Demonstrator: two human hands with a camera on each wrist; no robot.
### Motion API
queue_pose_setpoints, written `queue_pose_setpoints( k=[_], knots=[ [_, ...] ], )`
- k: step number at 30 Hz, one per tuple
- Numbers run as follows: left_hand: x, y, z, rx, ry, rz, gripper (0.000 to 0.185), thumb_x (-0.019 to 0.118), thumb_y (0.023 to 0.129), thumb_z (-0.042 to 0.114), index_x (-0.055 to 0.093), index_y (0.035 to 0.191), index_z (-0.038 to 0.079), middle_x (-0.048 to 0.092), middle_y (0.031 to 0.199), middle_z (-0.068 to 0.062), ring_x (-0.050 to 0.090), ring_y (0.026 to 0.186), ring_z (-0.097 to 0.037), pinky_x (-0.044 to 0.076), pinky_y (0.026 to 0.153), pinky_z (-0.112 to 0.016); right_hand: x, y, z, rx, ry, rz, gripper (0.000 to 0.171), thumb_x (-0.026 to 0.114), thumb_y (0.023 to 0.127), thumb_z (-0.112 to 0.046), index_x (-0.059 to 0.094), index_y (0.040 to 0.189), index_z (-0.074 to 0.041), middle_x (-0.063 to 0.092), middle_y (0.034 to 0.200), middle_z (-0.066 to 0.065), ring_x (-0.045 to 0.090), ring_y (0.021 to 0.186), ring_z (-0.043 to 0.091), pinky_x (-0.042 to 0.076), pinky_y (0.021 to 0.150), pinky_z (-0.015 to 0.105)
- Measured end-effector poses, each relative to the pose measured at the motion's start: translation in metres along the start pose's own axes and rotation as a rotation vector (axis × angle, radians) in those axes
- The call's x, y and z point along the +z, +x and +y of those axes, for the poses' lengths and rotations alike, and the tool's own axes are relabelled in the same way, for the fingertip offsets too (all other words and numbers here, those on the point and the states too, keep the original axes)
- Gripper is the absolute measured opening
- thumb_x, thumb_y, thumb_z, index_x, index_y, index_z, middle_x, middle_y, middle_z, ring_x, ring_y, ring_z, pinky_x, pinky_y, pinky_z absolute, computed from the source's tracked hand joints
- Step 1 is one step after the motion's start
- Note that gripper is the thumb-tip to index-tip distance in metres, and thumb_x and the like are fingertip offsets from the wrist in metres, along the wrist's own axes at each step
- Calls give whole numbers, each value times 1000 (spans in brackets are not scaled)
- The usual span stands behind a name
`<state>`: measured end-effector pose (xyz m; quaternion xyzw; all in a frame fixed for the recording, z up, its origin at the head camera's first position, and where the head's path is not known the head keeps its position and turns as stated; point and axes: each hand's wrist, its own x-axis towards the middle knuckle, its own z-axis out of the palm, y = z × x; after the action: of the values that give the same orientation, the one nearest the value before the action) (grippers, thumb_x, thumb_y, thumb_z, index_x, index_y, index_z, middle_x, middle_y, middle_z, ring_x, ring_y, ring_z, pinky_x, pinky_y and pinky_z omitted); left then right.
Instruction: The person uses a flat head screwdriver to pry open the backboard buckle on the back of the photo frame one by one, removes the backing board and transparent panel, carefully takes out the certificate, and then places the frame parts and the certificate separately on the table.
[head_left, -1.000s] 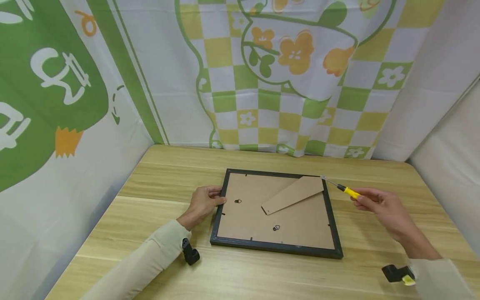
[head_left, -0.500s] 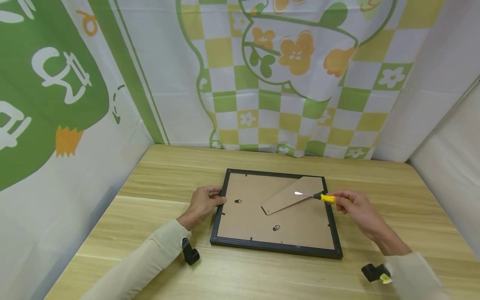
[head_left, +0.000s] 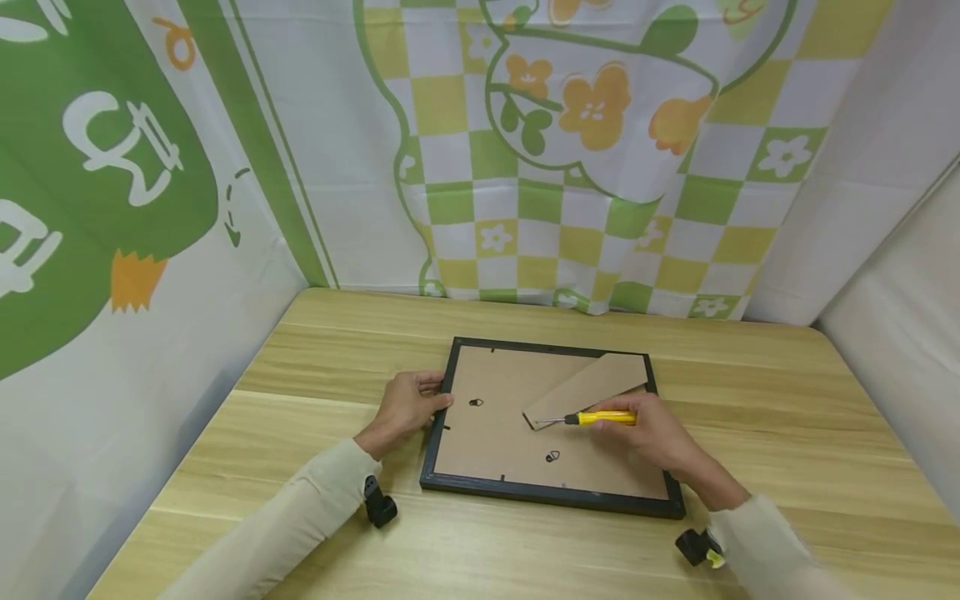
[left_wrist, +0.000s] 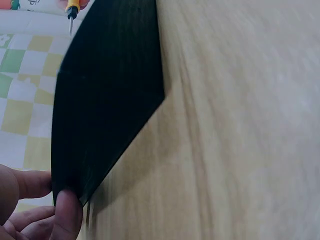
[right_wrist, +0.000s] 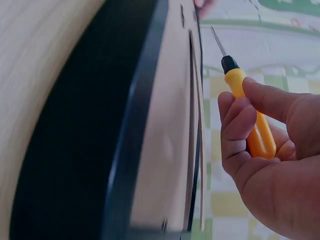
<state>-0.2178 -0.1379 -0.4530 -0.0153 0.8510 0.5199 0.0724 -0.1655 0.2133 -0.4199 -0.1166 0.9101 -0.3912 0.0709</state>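
A black picture frame (head_left: pixel 552 494) lies face down on the wooden table, its brown backing board (head_left: pixel 495 433) up, with a folded stand flap (head_left: pixel 588 385) across it. My left hand (head_left: pixel 408 404) grips the frame's left edge, thumb on the outer side (left_wrist: pixel 67 212). My right hand (head_left: pixel 651 429) holds a yellow-handled screwdriver (head_left: pixel 596 417) over the backing, its metal tip pointing left at the flap's lower end. In the right wrist view the fingers curl round the yellow handle (right_wrist: pixel 252 125) beside the frame (right_wrist: pixel 135 150). The screwdriver tip (left_wrist: pixel 72 15) also shows in the left wrist view.
Two small hanger clips (head_left: pixel 477 402) (head_left: pixel 552 456) sit on the backing. The wooden table (head_left: pixel 787 417) is enclosed by patterned green, yellow and white cloth walls (head_left: pixel 562 167) at the back and sides.
My right hand has carried the screwdriver from the frame's upper right corner leftward and down, over the backing to the flap's lower end. The left hand has stayed on the frame's edge.
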Motion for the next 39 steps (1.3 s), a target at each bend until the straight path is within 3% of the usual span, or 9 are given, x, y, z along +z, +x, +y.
queue_pose_setpoints(
  k=[4,10,16,21,25,30,34,39],
  knots=[
    [-1,-1,1,17,38,-7,49,72,87,8,59,134,0,62,132,-20,68,110,-31,59,56,-27,14,6,-9,-95,-74,-4,19,74,86,-18,77,104,-13,75,105,5,61,91,15,51,79,30],
    [-2,-2,0,69,137,23,45,74,86,11,63,128,-2,66,127,-19,64,117,-34,62,73,-29,34,10,-24,-103,-117,-58,17,75,86,-23,77,102,-18,75,101,-3,61,90,10,54,84,36],
    [-2,-2,0,58,163,37,44,75,86,13,64,127,0,66,127,-16,64,117,-33,61,79,-32,48,15,-38,-111,-151,-90,16,75,85,-21,78,100,-17,75,94,-6,57,77,6,51,70,23],
    [-1,-3,0,73,176,45,43,75,86,14,65,126,-1,67,126,-17,64,117,-34,60,83,-34,58,17,-51,-119,-167,-98,15,75,86,-17,78,99,-13,75,90,-4,55,71,6,50,65,21],
    [-1,-2,0,62,150,42,44,75,86,13,64,127,0,66,127,-17,68,110,-31,62,72,-30,66,19,-57,-154,-201,-85,15,75,86,-17,78,99,-12,76,95,1,59,75,6,53,70,27],
    [-1,-3,0,13,95,19,45,74,86,11,63,130,1,63,130,-19,74,83,-22,59,53,-28,75,21,-62,-180,-228,-51,17,75,85,-17,77,100,-11,77,100,5,64,82,11,56,77,36],
    [-1,-3,0,6,83,4,46,73,87,10,61,131,1,62,132,-21,74,75,-19,59,52,-29,82,23,-64,-183,-242,-34,17,75,85,-16,77,101,-10,76,100,6,64,82,11,56,76,35],
    [-1,-1,-2,25,95,-6,45,72,88,10,61,131,1,62,131,-23,74,80,-21,60,54,-29,87,25,-66,-200,-235,-21,17,75,85,-15,77,101,-9,76,101,8,67,83,13,58,75,35]
  ],
)
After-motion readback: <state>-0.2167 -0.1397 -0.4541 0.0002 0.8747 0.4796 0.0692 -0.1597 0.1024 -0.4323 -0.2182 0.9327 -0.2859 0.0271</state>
